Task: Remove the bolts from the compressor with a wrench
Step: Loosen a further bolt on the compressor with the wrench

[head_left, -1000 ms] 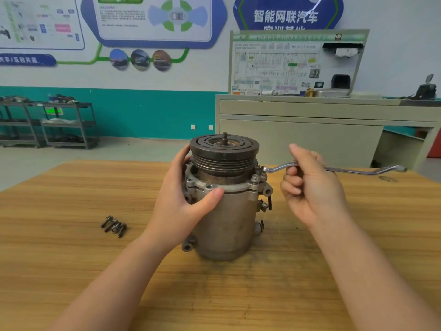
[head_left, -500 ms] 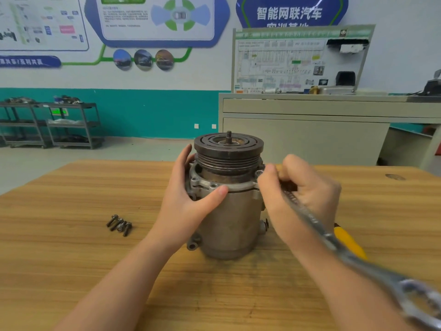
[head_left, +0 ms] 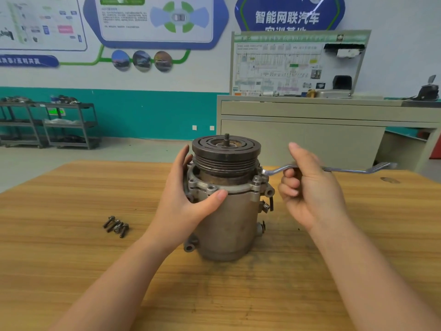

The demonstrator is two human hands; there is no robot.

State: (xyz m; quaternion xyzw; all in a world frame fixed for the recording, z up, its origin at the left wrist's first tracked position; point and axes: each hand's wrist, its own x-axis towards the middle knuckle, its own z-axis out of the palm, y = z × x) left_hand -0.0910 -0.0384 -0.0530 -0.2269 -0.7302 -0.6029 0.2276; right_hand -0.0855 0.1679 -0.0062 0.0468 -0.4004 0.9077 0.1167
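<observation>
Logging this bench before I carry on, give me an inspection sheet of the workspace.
Surface: wooden table, dark smudges near the compressor.
Job's things: compressor upright; wrench on a flange bolt; removed bolts lying left.
Clutter: nothing seen.
Hands: left hand grips the compressor; right hand holds the wrench.
Cables: short black wire on the compressor's side.
Surroundings: grey cabinet, metal racks, wall posters.

Compressor: dull grey body, dark ribbed pulley. Wrench: bright silver. Loose bolts: dark grey. Worktop: tan wood grain. Wall: white over teal band.
</observation>
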